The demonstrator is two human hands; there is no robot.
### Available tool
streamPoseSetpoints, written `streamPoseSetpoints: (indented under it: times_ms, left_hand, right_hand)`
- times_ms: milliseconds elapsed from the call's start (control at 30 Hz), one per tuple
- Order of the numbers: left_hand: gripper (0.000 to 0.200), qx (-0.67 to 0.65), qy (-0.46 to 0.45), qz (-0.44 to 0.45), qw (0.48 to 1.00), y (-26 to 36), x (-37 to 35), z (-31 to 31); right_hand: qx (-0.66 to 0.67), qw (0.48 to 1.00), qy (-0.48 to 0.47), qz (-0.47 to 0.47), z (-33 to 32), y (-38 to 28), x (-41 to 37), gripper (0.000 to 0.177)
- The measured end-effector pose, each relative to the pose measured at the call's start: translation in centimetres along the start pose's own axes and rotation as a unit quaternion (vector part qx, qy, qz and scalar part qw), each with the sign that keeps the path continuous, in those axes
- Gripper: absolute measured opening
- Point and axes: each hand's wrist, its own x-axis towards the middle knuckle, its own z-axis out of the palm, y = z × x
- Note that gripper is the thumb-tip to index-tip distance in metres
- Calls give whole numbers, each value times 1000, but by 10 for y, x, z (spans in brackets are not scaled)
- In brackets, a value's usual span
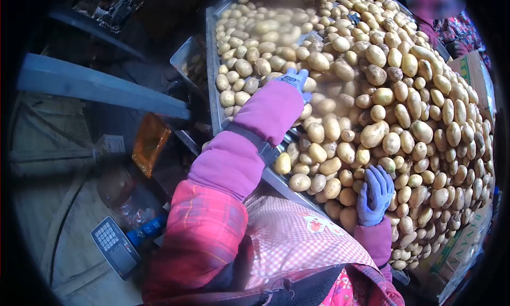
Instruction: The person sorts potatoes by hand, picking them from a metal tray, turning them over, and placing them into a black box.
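Potatoes (pixel 376 135) of many sizes are heaped across a metal-edged sorting table (pixel 213 66), spreading from the far end to the right side. Reaching up over the left part of the heap, my left hand (pixel 296 82), in a blue-grey glove, has its fingers apart among the potatoes. No potato shows in its grasp. My right hand (pixel 376 194), gloved the same way, lies with fingers stretched out over potatoes close to my body. What is beneath its palm is hidden.
A person (pixel 462 32) stands at the upper right, beside a cardboard box (pixel 473 74). Another printed carton (pixel 467 242) is at the lower right. On my left are a metal beam (pixel 101 85), a keypad device (pixel 115 247) and a grey bin (pixel 186 56).
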Motion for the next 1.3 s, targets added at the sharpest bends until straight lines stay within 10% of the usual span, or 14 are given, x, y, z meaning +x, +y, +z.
streamPoseSetpoints:
  times_ms: [100,167,300,367,433,667,967,1033,1067,1233,1300]
  left_hand:
    - [60,145,-19,-52,988,9,13,-4]
    - [60,-28,-95,-182,978,2,23,-11]
    - [43,-2,78,-39,996,-27,7,-33]
    - [46,-383,-5,-36,923,-44,9,-35]
    - [50,-447,-76,-136,881,-87,28,5]
    - [54,-228,-137,12,964,-63,18,27]
    - [71,-285,-187,-191,920,-56,5,1]
    - [63,-624,-148,-227,733,-53,-17,-11]
    - [63,-630,-152,-221,729,-54,-20,-12]
    - [64,-540,-242,-116,798,-63,-46,-16]
    - [66,-287,-240,4,927,-44,-44,-21]
  right_hand:
    - [13,1000,3,2,-4,0,2,33]
    - [8,1000,-13,3,-7,0,2,33]
    - [25,1000,-8,3,-7,3,2,33]
    - [32,999,-9,-5,-6,3,2,34]
    - [35,999,-11,2,-5,4,3,33]
    - [44,999,-25,2,-7,5,5,33]
    - [42,999,-20,6,-8,3,4,31]
    - [27,999,-23,10,-7,2,1,32]
    - [23,1000,-17,9,-6,2,1,32]
    - [1,1000,1,8,1,-3,-1,33]
    - [-11,1000,3,9,2,-4,-2,33]
